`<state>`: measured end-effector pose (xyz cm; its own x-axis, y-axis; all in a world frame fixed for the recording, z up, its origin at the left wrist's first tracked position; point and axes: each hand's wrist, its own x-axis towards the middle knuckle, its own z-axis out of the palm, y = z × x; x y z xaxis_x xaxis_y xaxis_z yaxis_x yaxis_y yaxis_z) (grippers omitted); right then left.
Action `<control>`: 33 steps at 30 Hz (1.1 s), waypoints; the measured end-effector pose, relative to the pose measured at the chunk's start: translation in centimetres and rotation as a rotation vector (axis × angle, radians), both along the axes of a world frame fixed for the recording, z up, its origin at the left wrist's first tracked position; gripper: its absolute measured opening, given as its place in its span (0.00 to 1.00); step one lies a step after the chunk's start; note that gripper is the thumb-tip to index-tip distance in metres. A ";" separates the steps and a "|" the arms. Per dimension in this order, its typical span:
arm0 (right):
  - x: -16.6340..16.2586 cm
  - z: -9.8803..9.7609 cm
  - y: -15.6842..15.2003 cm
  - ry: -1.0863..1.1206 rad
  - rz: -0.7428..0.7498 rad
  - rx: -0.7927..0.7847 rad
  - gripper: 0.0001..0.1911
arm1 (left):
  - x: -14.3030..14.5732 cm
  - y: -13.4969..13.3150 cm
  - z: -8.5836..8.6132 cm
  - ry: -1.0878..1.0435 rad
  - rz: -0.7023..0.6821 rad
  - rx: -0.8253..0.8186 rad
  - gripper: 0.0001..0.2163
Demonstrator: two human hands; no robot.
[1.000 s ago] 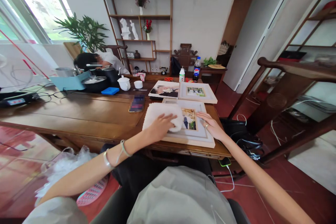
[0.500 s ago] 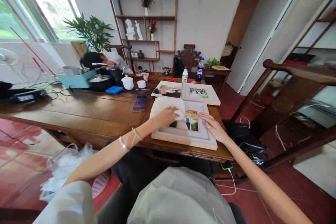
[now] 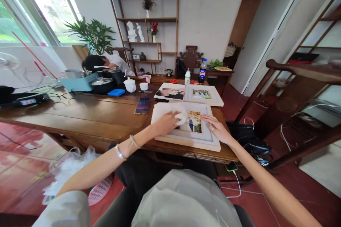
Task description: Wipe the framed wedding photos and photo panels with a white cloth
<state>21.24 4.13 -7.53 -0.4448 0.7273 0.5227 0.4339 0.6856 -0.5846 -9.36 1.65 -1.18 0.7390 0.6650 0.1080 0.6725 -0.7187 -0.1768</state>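
Observation:
A light wooden picture frame (image 3: 197, 142) with a colour photo lies flat at the near right end of the wooden table (image 3: 80, 113). My left hand (image 3: 165, 122) presses a white cloth (image 3: 165, 109) onto the frame's glass, fingers closed over the cloth. My right hand (image 3: 217, 127) lies flat on the frame's right border, fingers stretched out, a ring on one finger.
Two more framed pictures (image 3: 204, 94) lie behind the near frame. A phone (image 3: 142, 105) lies to their left. Farther off are a white teapot (image 3: 130, 85), a blue box (image 3: 116, 92), pans, bottles (image 3: 203, 70) and a person (image 3: 106, 62) bent over the table. A dark wooden chair (image 3: 293, 95) stands at right.
My left hand has rubbed the cloth back and forth over the frame's glass, uncovering more of the photo. My right hand has stayed on the frame's right border.

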 end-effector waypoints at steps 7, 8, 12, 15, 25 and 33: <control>0.0 0.3 -0.1 -0.007 0.013 0.012 0.20 | 3.0 7.9 0.5 -0.049 0.084 0.061 0.13; -0.1 0.3 -0.1 -0.008 0.011 0.013 0.19 | 3.4 8.2 0.4 -0.039 0.082 0.070 0.12; -0.1 0.3 -0.1 -0.001 -0.007 0.009 0.19 | 4.8 5.8 0.5 0.014 0.017 0.052 0.11; -0.1 0.4 -0.1 -0.002 -0.011 0.002 0.20 | 5.1 0.6 1.9 0.053 -0.093 -0.038 0.10; -0.1 0.5 -0.2 0.001 -0.003 0.002 0.19 | 5.4 -4.6 2.6 -0.022 -0.168 -0.112 0.09; -0.2 0.4 -0.2 0.005 -0.003 -0.009 0.20 | 6.3 5.4 0.5 0.029 0.028 -0.006 0.14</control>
